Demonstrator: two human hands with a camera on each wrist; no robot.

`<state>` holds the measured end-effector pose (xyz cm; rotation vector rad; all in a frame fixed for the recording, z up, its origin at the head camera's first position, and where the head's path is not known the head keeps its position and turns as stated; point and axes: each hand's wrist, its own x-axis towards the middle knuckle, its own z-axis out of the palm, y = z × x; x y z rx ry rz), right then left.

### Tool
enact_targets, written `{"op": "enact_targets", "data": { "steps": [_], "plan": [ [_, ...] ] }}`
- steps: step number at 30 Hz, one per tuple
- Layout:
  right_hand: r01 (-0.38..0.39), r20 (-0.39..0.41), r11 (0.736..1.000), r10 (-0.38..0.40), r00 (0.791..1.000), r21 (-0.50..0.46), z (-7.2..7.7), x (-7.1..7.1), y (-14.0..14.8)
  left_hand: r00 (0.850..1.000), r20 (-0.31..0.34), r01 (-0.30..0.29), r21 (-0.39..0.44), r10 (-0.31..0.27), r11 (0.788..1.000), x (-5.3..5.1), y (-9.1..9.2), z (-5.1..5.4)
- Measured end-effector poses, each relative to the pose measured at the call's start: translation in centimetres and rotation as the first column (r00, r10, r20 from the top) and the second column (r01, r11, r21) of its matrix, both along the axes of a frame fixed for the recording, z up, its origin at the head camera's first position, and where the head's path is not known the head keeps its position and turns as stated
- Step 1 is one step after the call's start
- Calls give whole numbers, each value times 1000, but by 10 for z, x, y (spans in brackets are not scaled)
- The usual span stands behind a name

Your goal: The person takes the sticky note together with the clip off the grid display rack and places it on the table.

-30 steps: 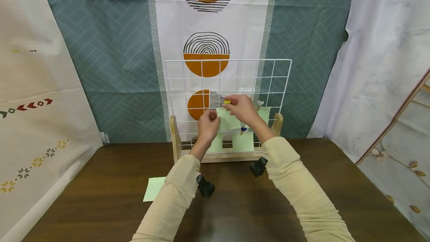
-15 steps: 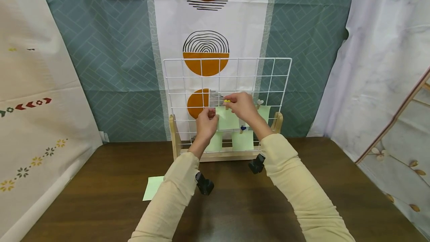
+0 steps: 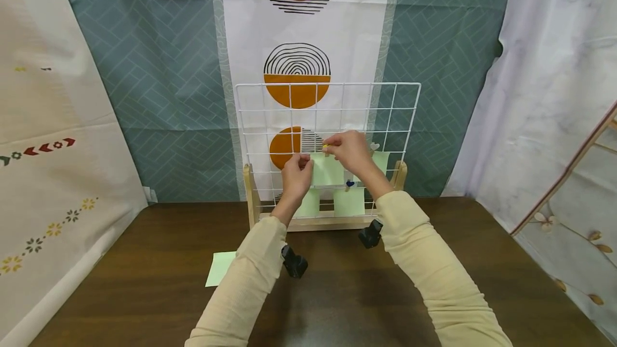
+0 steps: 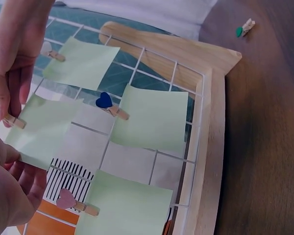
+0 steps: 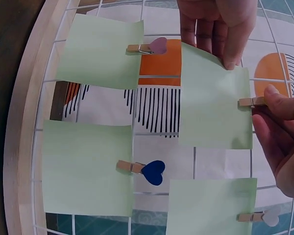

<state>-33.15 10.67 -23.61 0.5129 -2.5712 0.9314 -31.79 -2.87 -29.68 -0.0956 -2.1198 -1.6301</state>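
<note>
A white wire grid [image 3: 376, 83] stands upright in a wooden base [image 3: 332, 224]. My left hand [image 3: 296, 175] pinches the left edge of a pale green paper note [image 3: 328, 169] against the grid. At that note's top edge, my right hand [image 3: 354, 151] pinches a small wooden clothespin [image 5: 250, 102] with a yellow heart, mostly covered by the fingers. The clothespin's jaws lie over the note's edge. Three other green notes hang around it, on clothespins with a pink heart [image 5: 158, 45], a blue heart [image 5: 153, 172] and a white heart [image 5: 270, 218].
A loose green note [image 3: 220, 268] lies on the dark wooden table [image 3: 144, 288], partly behind the left sleeve. A clothespin with a green heart [image 4: 245, 28] lies on the table to the right of the stand. Patterned cloths hang behind and at both sides.
Both hands stay almost in place at the same note. My right hand has risen very slightly, and its fingers cover more of the yellow heart now.
</note>
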Motion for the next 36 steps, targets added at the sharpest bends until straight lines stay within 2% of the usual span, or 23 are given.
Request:
{"op": "enact_targets", "data": {
  "steps": [4,10,17,21,29,36],
  "plan": [
    [14,-21,1000,-14,1000,4,1,0,2,1000,-1,2,8,-2,1000,0,1,0],
    [-25,-41,997,22,999,-75,7,4,5,1000,-4,6,31,-6,999,2,1,2],
    [-25,55,978,38,998,-209,6,5,9,1000,22,14,80,-16,997,6,-1,3],
    [-25,69,968,44,997,-250,5,7,12,999,31,25,103,-28,994,10,-4,3],
    [-46,57,976,59,997,-213,1,11,22,995,48,80,134,-87,988,17,-20,-3],
    [-29,43,991,35,998,-132,-10,19,33,984,79,145,132,-157,981,34,-33,-14]
  ]
}}
